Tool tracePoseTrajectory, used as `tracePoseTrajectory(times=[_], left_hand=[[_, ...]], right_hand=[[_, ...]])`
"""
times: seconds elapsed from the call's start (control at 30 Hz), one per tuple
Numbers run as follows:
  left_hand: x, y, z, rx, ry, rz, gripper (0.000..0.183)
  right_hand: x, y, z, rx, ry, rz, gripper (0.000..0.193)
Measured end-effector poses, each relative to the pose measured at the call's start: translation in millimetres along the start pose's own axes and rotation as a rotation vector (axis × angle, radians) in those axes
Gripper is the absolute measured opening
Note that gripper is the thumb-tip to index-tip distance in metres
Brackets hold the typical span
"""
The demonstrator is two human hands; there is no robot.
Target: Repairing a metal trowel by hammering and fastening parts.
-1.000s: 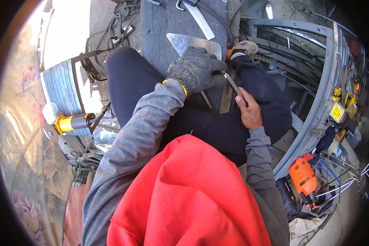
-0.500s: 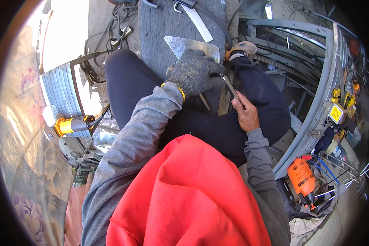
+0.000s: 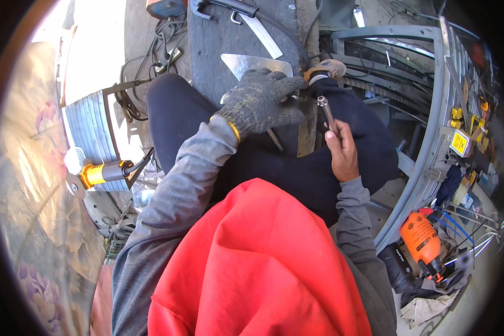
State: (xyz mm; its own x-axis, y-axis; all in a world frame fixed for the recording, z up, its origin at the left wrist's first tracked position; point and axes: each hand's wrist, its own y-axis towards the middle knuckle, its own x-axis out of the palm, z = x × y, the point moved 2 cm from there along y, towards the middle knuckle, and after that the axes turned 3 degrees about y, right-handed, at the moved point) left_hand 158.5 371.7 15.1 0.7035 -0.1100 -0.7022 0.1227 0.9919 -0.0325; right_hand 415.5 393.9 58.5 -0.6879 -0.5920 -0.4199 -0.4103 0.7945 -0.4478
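Note:
My left hand (image 3: 257, 101), in a dark grey knit glove with a yellow cuff, lies over a shiny flat metal plate (image 3: 242, 63) on a dark wooden bench (image 3: 210, 42). Its fingers are stretched out and apart; the glove hides part of the plate. A thin brown rod (image 3: 275, 140) shows below the glove; whether it joins the plate I cannot tell. My bare right hand (image 3: 343, 154) is closed around a slim steel tool (image 3: 327, 116) resembling a socket wrench, its hollow notched end pointing up and away. The tool's tip stands apart from the glove.
A metal strip (image 3: 263, 36) and a black-handled tool (image 3: 232, 7) lie farther up the bench. A yellow-black angle grinder (image 3: 103, 174) rests at left, near tangled cables (image 3: 165, 42). At right are a grey metal frame (image 3: 439, 112) and an orange spray bottle (image 3: 421, 238).
My left fingers have come off the tool's end and spread out. My right hand has drawn the tool slightly to the right, away from the glove. The view has shifted a little.

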Motion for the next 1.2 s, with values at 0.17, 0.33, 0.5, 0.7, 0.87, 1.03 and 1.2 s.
tracePoseTrajectory(times=[0.17, 0.33, 0.5, 0.7, 0.87, 1.03, 1.2], left_hand=[[-15, -31, 66, -0.027, -0.812, 0.19, 0.048], [-44, -66, 88, -0.147, -0.722, 0.244, 0.031], [-64, -88, 89, 0.128, -0.168, 0.405, 0.035], [-75, -101, 97, 0.196, -0.076, 0.406, 0.034], [-85, -113, 103, 0.103, -0.066, 0.361, 0.03], [-101, -113, 107, 0.102, -0.045, 0.35, 0.028], [-113, -111, 116, 0.122, 0.008, 0.321, 0.028]], right_hand=[[39, -11, -18, -0.188, 0.303, -0.144, 0.035], [79, -3, -10, -0.29, 0.227, -0.086, 0.049], [100, 5, -4, -0.347, -0.43, 0.078, 0.043], [114, 17, 2, -0.437, -0.429, 0.108, 0.029], [94, 11, -17, -0.324, -0.13, 0.08, 0.03], [29, -58, -79, -0.386, 0.255, 0.106, 0.032], [12, -98, -102, -0.569, 0.12, 0.111, 0.03]])
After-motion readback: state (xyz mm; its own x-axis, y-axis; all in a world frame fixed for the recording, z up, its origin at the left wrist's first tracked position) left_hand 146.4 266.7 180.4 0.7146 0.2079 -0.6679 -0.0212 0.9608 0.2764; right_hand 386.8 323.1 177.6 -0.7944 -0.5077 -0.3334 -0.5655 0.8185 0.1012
